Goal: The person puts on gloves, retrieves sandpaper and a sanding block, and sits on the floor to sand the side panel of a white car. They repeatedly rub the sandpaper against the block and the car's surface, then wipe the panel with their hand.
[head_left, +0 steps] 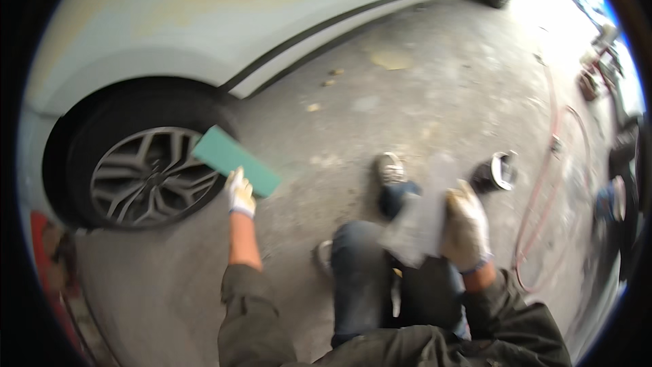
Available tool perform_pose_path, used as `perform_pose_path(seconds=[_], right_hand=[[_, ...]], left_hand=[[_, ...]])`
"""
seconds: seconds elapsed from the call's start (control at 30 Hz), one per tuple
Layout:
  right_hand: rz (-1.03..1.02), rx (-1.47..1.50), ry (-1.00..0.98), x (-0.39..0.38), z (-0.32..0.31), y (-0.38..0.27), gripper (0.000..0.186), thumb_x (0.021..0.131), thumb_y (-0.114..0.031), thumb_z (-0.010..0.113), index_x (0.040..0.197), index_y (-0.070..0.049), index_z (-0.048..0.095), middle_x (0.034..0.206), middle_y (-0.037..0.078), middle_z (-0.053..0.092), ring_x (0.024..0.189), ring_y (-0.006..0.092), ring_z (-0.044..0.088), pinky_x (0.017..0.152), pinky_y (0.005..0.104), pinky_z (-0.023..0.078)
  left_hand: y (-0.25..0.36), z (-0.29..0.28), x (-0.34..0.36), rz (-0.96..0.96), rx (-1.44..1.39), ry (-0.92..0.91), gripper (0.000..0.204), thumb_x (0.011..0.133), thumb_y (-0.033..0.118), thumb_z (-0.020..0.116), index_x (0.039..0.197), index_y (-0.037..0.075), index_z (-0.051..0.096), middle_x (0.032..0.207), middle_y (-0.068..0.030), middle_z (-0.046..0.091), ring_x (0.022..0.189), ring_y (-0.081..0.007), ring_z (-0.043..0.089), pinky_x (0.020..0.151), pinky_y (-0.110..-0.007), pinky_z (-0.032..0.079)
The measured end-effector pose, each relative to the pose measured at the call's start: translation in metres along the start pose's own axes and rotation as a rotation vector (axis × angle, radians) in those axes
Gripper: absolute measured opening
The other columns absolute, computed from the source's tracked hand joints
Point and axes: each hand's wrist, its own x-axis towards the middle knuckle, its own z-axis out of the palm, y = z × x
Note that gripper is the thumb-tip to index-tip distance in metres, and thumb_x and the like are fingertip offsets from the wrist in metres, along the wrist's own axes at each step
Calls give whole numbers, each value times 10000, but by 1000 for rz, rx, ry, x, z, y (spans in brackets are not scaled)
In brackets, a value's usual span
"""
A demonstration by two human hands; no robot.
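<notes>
My left hand [241, 194], in a white work glove, is closed on the lower edge of a flat green rectangular board [236, 161]. That board hangs in front of the car's front or rear wheel [155, 175]; I cannot tell whether they touch. Over my knees, my right hand [466, 230], also gloved, grips a pale grey, partly see-through sheet [424, 214], blurred by motion. Its fingers are partly hidden. Above the wheel, the light car body [224, 13] carries yellowish, dull patches.
On the concrete floor [353, 122], a dark open can [494, 172] stands right of my right hand. A reddish hose [526, 245] loops farther right. Small pale lumps [329, 83] lie near the car. Something red [46, 265] stands at the left edge.
</notes>
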Motion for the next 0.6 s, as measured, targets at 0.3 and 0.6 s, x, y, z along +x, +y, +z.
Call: perform_pose_path(seconds=[0.3,0.6], right_hand=[[-140,-97,-269,-14,12,13,215,877,-46,678,1075,12,617,922,16,647,826,67,577,737,231,490],[-124,187,-37,4,-25,-11,185,949,-183,596,1109,-98,558,913,-8,597,787,112,566,673,261,479]], left_hand=[[60,163,-273,-88,271,-892,314,954,194,617,1182,-22,608,1038,-77,681,936,-127,632,854,-265,509],[71,149,-322,-1,285,-764,155,925,122,644,987,-20,647,887,-4,643,782,-66,571,728,-208,461]])
